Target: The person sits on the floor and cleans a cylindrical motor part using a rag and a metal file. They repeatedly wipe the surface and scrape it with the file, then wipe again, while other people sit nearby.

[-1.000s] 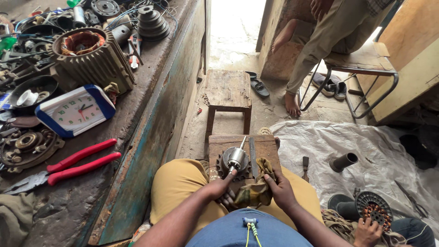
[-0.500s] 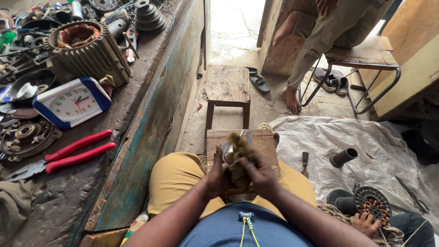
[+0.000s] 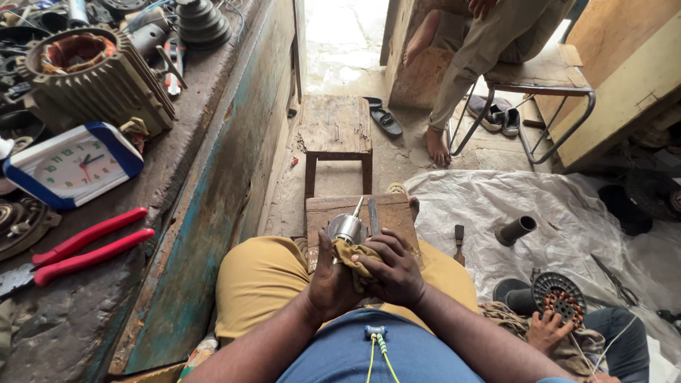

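While both hands — left hand point(image 3: 328, 280), right hand point(image 3: 392, 269) — clasp rag-wrapped metal rotor point(image 3: 347, 229), workbench edge point(image 3: 213, 213) crowds left

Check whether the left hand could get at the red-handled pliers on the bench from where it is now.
Probably yes, but not at once. The left hand is wrapped around the metal rotor over the lap. The red-handled pliers lie uncovered on the bench on that side, nothing between them.

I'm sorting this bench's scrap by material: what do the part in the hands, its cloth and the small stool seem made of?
The rotor looks like bare metal: silvery, shiny, with a thin shaft. The cloth in the right hand seems woven fabric, mustard, crumpled in soft folds. The left hand cups it below. The stool looks like unfinished wood: grey, worn planks.
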